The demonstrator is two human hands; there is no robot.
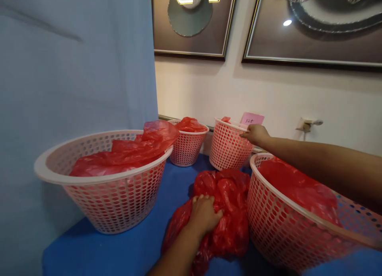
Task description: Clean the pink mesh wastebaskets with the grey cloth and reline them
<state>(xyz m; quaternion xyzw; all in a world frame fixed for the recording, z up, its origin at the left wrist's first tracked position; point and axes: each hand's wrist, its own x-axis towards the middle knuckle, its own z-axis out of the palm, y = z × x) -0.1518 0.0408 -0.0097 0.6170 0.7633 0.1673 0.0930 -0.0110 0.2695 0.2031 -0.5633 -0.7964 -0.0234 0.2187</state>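
Note:
My left hand (204, 214) presses into a crumpled heap of red plastic bags (229, 212) on the blue cloth, its fingers curled into the film. With my arm stretched over the large right basket (277, 216), my right hand (257, 135) pinches the rim of a smaller pink basket (228, 144) at the back. That basket tilts slightly, and a bit of red plastic shows at its rim. A pink card (252, 119) with handwriting stands by the same rim, just above my right hand.
A large pink basket (116, 204) of red plastic stands at left, a small pink basket (185, 148) of it behind. Blue cloth (176, 184) covers the table. A light-blue curtain (89, 69) hangs at left; a wall socket (304, 124) with a plug is at right.

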